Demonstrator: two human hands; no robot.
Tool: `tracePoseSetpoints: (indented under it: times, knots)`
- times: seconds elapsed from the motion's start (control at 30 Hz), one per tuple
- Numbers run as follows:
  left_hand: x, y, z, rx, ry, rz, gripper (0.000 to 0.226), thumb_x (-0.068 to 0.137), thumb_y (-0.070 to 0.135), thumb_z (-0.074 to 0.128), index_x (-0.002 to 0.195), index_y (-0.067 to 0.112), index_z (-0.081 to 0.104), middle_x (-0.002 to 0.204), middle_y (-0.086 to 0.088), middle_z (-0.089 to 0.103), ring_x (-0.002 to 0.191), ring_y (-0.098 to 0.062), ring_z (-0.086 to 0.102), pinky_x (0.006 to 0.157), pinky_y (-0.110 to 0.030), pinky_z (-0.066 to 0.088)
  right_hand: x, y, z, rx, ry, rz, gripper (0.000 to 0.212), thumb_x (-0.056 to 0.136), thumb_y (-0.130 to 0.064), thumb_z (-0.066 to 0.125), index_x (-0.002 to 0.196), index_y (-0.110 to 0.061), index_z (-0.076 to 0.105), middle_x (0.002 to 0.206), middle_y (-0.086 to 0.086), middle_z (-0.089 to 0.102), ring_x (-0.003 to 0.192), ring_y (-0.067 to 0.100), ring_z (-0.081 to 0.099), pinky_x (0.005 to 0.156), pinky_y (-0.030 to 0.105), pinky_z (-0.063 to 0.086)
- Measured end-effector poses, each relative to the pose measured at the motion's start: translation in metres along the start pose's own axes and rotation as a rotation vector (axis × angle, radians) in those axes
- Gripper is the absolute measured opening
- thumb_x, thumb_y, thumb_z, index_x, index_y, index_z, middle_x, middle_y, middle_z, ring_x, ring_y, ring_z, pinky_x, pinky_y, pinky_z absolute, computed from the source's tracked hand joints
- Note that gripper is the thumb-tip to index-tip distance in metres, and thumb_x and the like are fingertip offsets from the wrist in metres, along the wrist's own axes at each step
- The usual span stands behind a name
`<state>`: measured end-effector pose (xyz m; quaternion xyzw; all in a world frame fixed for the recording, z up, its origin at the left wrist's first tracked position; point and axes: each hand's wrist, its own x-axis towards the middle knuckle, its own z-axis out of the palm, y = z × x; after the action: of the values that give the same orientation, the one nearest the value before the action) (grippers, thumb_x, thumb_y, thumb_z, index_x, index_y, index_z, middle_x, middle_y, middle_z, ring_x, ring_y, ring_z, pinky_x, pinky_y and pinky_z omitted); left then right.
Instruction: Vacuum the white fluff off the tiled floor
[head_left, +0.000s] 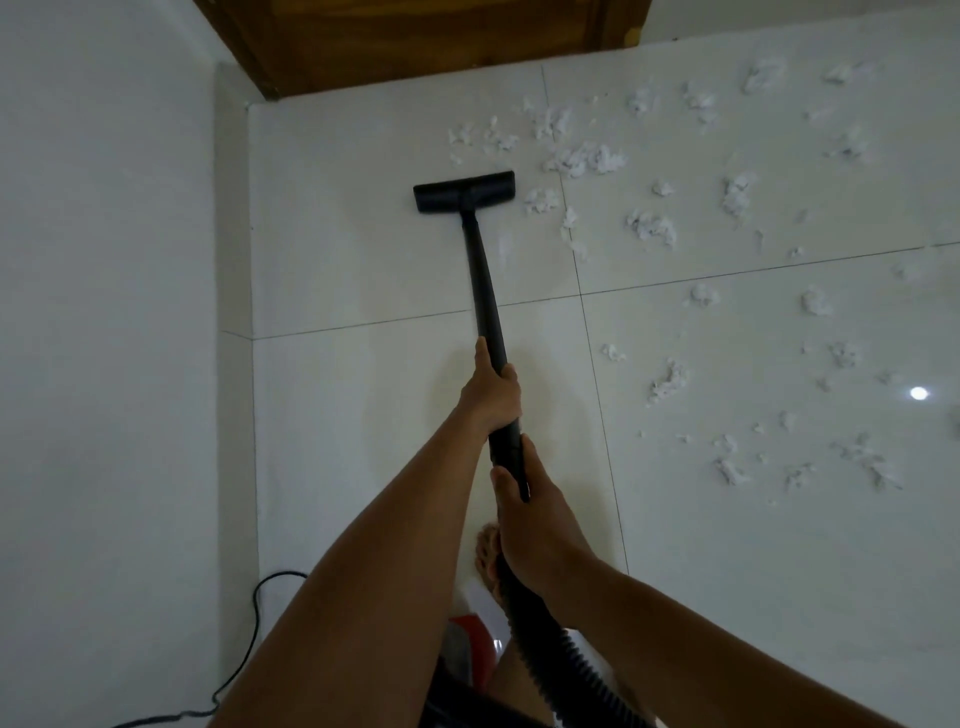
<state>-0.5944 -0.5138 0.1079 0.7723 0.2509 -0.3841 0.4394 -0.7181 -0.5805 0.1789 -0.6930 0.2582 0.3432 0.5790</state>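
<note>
Both hands grasp black vacuum wand (485, 291): left hand (492, 391) higher, right hand (524, 512) below. Floor head (464, 191) upper centre; white fluff (675, 234) scattered across right tiles.

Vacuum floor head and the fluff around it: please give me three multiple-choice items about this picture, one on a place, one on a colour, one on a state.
1. Where does most of the white fluff lie, seen from the floor head?
A. To its right
B. To its left
C. On top of it

2. What colour is the floor head?
A. Red
B. Black
C. White

3. How is the wand held?
A. By one hand alone
B. By no hand; it lies flat
C. By both hands

Answers:
1 A: the clumps spread over the tiled floor to the right of the head.
2 B: the head and the wand are both black.
3 C: the left hand grips the wand farther along, and the right hand grips its near end.
</note>
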Motion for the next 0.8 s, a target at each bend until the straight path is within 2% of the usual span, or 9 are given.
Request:
tracePoseSetpoints:
  times: [0.13, 0.27, 0.37, 0.57, 0.67, 0.8]
  knots:
    - [0.012, 0.009, -0.012, 0.009, -0.007, 0.000, 0.065, 0.109, 0.032, 0.031, 0.160, 0.038, -0.008, 0.127, -0.022, 0.062, 0.107, -0.038, 0.067, 0.099, -0.052, 0.054, 0.011, -0.015, 0.008, 0.059, 0.014, 0.038, 0.053, 0.110, -0.035, 0.036, 0.157, -0.050, 0.017, 0.067, 0.004, 0.052, 0.034, 0.001, 0.047, 0.036, 0.014, 0.042]
    - [0.027, 0.011, -0.019, 0.011, -0.009, -0.004, 0.065, 0.109, 0.033, 0.031, 0.160, 0.040, -0.009, 0.126, -0.023, 0.062, 0.107, -0.038, 0.067, 0.097, -0.052, 0.055, 0.028, -0.018, 0.016, 0.103, 0.024, 0.087, 0.055, 0.109, -0.039, 0.037, 0.156, -0.054, 0.013, 0.076, 0.009, 0.059, 0.050, 0.012, 0.057, 0.039, 0.016, 0.046]
    - [0.039, 0.012, -0.020, 0.036, 0.000, 0.003, 0.064, 0.109, 0.034, 0.030, 0.160, 0.040, -0.009, 0.125, -0.020, 0.063, 0.102, -0.034, 0.068, 0.097, -0.050, 0.055, 0.040, -0.018, 0.017, 0.113, 0.023, 0.091, 0.056, 0.109, -0.040, 0.037, 0.155, -0.055, 0.012, 0.077, 0.011, 0.060, 0.055, 0.016, 0.059, 0.042, 0.019, 0.049]
    - [0.060, 0.020, -0.021, 0.043, 0.009, 0.013, 0.064, 0.109, 0.034, 0.030, 0.160, 0.040, -0.010, 0.119, -0.020, 0.065, 0.091, -0.031, 0.068, 0.095, -0.050, 0.056, 0.057, -0.022, 0.010, 0.008, 0.053, 0.061, 0.054, 0.109, -0.041, 0.035, 0.156, -0.053, 0.011, 0.072, 0.006, 0.059, 0.034, 0.000, 0.052, 0.035, 0.011, 0.041]
    - [0.068, 0.026, -0.023, 0.039, 0.008, 0.009, 0.064, 0.109, 0.034, 0.029, 0.160, 0.040, -0.010, 0.122, -0.021, 0.065, 0.099, -0.036, 0.069, 0.095, -0.050, 0.056, 0.066, -0.028, 0.007, -0.042, 0.067, 0.038, 0.054, 0.109, -0.043, 0.033, 0.157, -0.051, 0.011, 0.071, 0.005, 0.061, 0.030, -0.003, 0.052, 0.032, 0.008, 0.037]
    - [0.082, 0.035, -0.028, 0.029, 0.000, 0.007, 0.065, 0.109, 0.034, 0.030, 0.159, 0.041, -0.011, 0.122, -0.025, 0.065, 0.104, -0.040, 0.069, 0.094, -0.051, 0.057, 0.085, -0.033, 0.010, 0.031, 0.051, 0.059, 0.055, 0.108, -0.043, 0.035, 0.155, -0.056, 0.009, 0.072, 0.007, 0.060, 0.039, 0.005, 0.056, 0.043, 0.019, 0.051]
